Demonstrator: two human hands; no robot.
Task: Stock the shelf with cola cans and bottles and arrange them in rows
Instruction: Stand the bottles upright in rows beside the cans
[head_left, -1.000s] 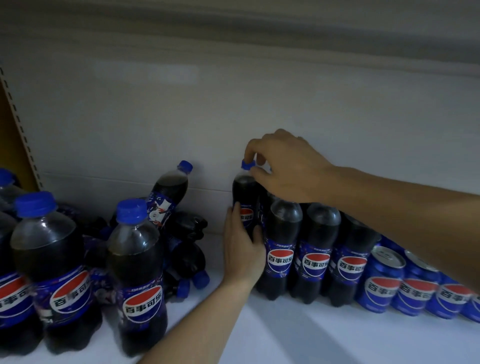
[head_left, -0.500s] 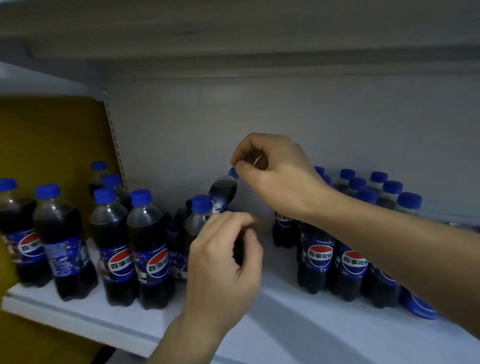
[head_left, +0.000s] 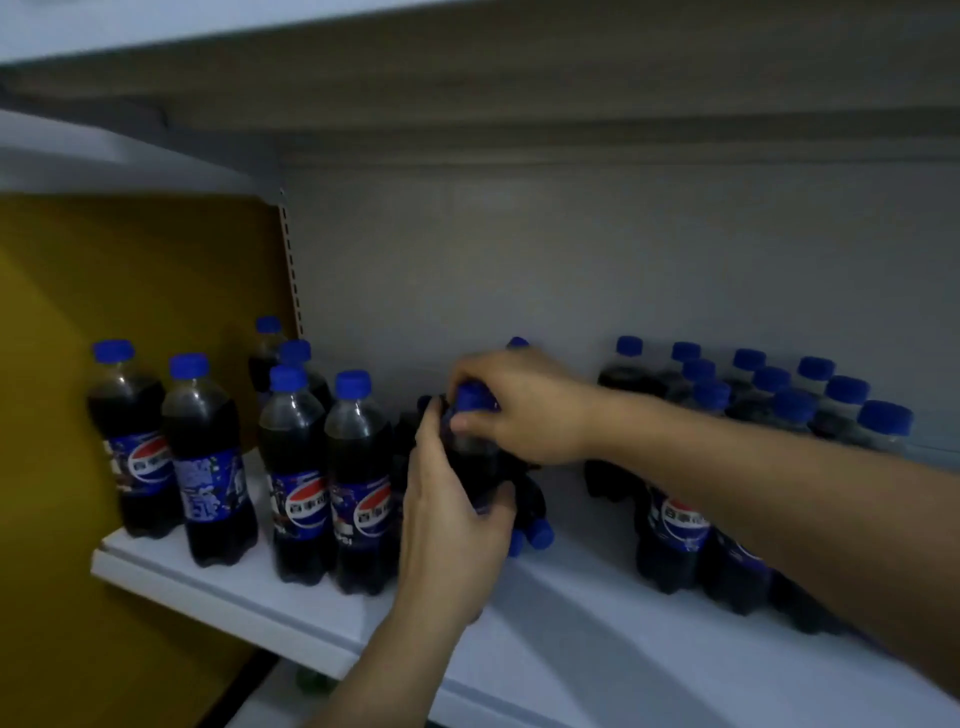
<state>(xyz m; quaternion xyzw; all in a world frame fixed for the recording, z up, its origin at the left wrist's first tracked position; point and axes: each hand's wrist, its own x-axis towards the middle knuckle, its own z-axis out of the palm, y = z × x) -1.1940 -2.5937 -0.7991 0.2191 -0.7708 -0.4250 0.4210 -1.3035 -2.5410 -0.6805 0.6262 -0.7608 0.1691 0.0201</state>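
White shelf (head_left: 571, 649), grey back panel, dim light. The held bottle (head_left: 470, 457) is at mid-shelf, its base hidden. The left hand (head_left: 452, 525) wraps its body, and the right hand (head_left: 524, 410) pinches its blue cap (head_left: 470, 397). Left of it is a loose upright group (head_left: 358, 483); right of it are ordered rows (head_left: 680, 525); just behind it lie toppled bottles (head_left: 535, 519).

Judged step: drawing one bottle from the pile. The next move calls for carrying it upright to a row's end.

Bare shelf (head_left: 582, 629) opens in front of me, between the standing bottles (head_left: 358, 483) on my left and the packed rows (head_left: 675, 525) on my right. Toppled bottles (head_left: 532, 506), maybe 2, clog the gap behind.
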